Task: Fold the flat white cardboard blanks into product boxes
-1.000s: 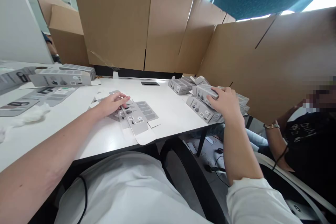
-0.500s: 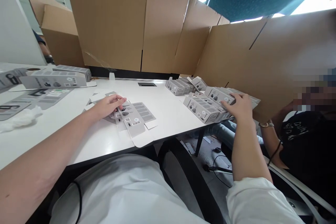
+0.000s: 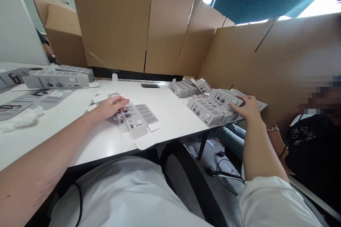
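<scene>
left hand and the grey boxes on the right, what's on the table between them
In the head view, flat cartons reach out from under the left hand; past them, white tabletop runs to the grey boxes.

From my station I can't read a single word for certain. On the flattened carton [image 3: 134, 117] at the front edge of the table [image 3: 103, 142] I make out a QR code [image 3: 130, 121] and a barcode [image 3: 139, 125]. Toward the right corner, the upper box [image 3: 225, 97] and lower box [image 3: 199, 110] bear dark lettering too small to spell. White writing on a black shirt [image 3: 306, 152] defeats me too.
</scene>
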Tool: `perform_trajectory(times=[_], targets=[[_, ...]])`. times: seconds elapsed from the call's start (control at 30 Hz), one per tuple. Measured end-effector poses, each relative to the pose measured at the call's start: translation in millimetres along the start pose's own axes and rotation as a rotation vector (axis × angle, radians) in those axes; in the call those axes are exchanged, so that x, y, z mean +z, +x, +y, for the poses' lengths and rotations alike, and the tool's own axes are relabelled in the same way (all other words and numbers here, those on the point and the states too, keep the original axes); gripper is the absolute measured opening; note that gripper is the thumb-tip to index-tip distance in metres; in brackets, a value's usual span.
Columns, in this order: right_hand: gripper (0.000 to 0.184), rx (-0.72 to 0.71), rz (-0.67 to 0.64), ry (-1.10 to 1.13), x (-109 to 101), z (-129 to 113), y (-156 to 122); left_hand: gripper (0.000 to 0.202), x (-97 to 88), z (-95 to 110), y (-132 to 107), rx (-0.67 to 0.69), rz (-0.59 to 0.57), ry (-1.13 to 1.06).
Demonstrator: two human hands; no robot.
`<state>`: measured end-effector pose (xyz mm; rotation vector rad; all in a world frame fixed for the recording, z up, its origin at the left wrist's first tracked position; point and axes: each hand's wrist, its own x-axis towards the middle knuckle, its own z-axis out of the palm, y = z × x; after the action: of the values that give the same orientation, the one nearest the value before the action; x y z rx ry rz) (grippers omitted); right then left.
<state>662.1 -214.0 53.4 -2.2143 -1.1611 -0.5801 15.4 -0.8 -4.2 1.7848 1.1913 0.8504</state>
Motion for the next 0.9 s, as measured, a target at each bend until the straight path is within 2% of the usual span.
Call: perform_trajectory(times=[0.1,0.2,0.33,0.4,0.47,0.57,0.7,0.8,0.9], targets=[[0.048,0.027,0.006,0.017,-3,-6,3,0.078,-0.1,0,0,0.001,-0.003,0.001],[0.048,0.050,0.010,-0.006,-1,-2,12,0.078,0.0,1,-1,-0.014,0.000,-0.001],[0.059,0.019,-0.038,-0.103,7,4,22,0.079,0.7,1,0,-0.017,-0.005,-0.008],[0.070,-0.013,-0.020,-0.122,9,-7,22,0.078,1.1,1,0,-0.015,-0.008,-0.010],[0.080,-0.040,0.035,-0.097,10,-33,21,0.077,1.2,2,-1,-0.022,-0.006,-0.015],[0.083,-0.186,0.066,0.055,10,-97,18,0.075,0.5,0,-1,-0.016,-0.015,-0.002],[0.076,-0.498,-0.026,0.372,19,-214,12,0.072,-2.9,-6,3,0.043,-0.033,0.049],[0.075,-0.681,-0.225,0.635,42,-315,-4,0.068,-6.0,-9,4,0.051,-0.043,0.039],[0.080,-0.781,-0.546,0.774,77,-408,-32,0.063,-8.1,-8,3,0.063,-0.044,0.037]])
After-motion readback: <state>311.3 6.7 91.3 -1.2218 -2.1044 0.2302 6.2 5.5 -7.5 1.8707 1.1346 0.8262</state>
